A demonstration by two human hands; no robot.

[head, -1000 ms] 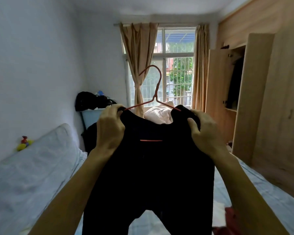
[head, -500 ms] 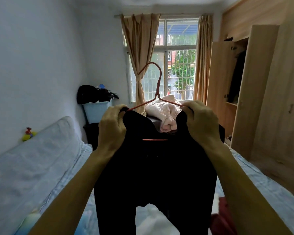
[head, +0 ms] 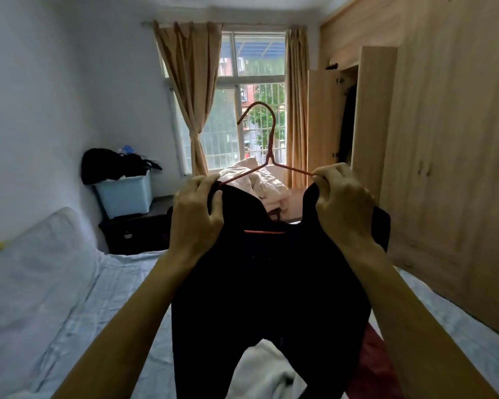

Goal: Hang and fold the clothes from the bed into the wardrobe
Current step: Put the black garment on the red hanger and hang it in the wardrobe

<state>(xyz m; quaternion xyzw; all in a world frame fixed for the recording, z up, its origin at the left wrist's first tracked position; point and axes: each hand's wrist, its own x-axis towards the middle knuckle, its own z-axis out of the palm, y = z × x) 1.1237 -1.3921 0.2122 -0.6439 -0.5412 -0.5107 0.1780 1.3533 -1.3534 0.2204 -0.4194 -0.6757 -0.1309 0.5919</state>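
Note:
A black garment (head: 268, 289) hangs in front of me over the bed (head: 104, 306), draped on a thin red wire hanger (head: 267, 139) whose hook points up. My left hand (head: 198, 214) grips the garment's left shoulder over the hanger's arm. My right hand (head: 342, 205) pinches the right shoulder and the hanger's right arm. The hanger's lower bar shows at the neckline. The open wardrobe (head: 355, 131) stands at the right, with dark clothes hanging inside. White cloth (head: 267, 370) and dark red cloth (head: 369, 367) lie on the bed below the garment.
A white pillow (head: 35, 272) lies at the left. A pale blue bin (head: 126, 194) with dark clothes sits on a dark nightstand (head: 136, 234). A pink bundle (head: 257, 185) lies by the window. Closed wardrobe doors (head: 455, 168) line the right wall.
My right hand has slid from the garment's outer shoulder up to the hanger's right arm. The view has shifted, and the hanger now stands further right against the window.

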